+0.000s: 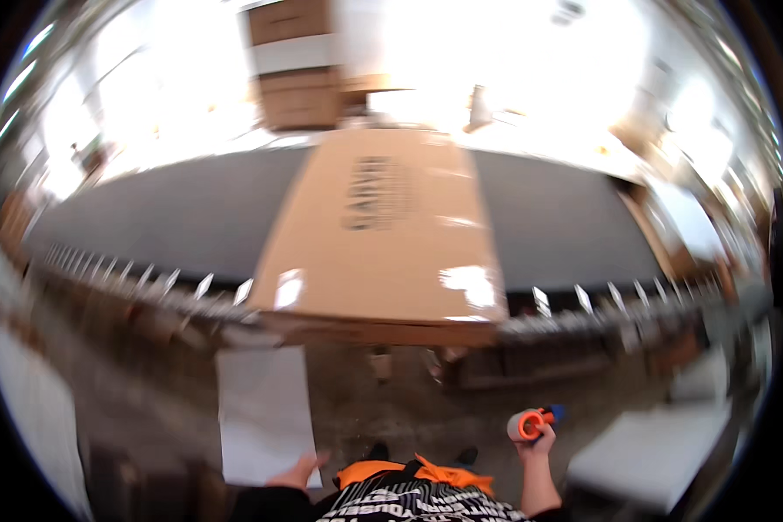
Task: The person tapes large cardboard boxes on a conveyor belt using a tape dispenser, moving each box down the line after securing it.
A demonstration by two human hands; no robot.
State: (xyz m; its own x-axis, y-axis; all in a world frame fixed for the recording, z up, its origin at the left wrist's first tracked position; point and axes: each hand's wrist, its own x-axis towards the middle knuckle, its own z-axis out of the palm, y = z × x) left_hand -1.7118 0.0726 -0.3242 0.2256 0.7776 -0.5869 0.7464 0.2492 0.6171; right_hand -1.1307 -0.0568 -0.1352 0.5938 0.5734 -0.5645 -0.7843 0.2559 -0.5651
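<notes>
A large flat brown cardboard box (400, 261) lies across the conveyor in front of me, with dark print on top and shiny clear tape along its near and right edges. My right hand (538, 442) is raised at the lower right, closed around an orange and blue tape dispenser (529, 424). My left hand (303, 470) is low, left of my body, with its fingers stretched out and blurred. It overlaps the lower part of a white flat panel (265, 413); whether they touch I cannot tell. Neither hand is at the box.
The dark conveyor belt (565, 217) runs from left to right, with a metal rail of rollers (165, 283) along its near side. Stacked brown boxes (297, 96) stand beyond it. More cartons (683, 222) sit at its right end. A white surface (652, 452) is at my lower right.
</notes>
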